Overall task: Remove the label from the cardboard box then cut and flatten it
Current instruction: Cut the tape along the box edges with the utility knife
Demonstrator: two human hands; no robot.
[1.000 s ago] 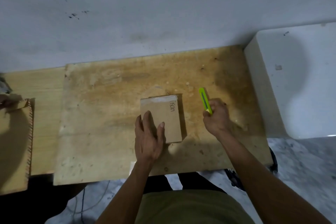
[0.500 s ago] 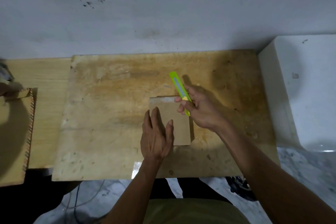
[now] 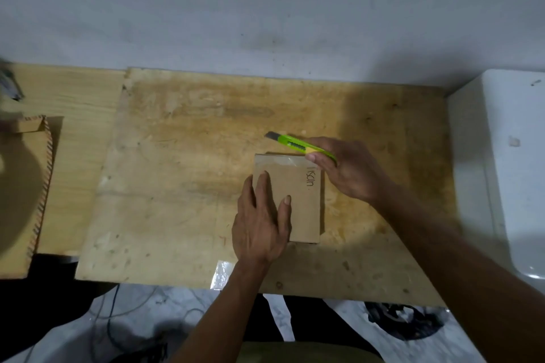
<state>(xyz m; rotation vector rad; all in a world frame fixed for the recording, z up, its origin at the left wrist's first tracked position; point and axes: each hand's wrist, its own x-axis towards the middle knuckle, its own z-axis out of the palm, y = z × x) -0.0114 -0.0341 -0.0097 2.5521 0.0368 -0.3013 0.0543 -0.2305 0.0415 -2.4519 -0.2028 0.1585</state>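
Note:
A small brown cardboard box (image 3: 300, 203) lies flat on the worn wooden board (image 3: 182, 186), with black handwriting along its right side and clear tape across its far edge. My left hand (image 3: 261, 221) presses flat on the box's near left part. My right hand (image 3: 349, 171) grips a green utility knife (image 3: 298, 144) over the box's far right corner. The knife's blade end points left, just beyond the far edge.
A white block (image 3: 501, 174) borders the board on the right. At the left lies a corrugated cardboard piece (image 3: 26, 194). A shiny scrap of clear tape (image 3: 222, 274) hangs at the board's near edge. Cables and a dark object lie on the floor below.
My right hand has swung the knife from pointing away to lying nearly level along the box's far edge, uncovering the handwriting. My left hand stays pressed on the box.

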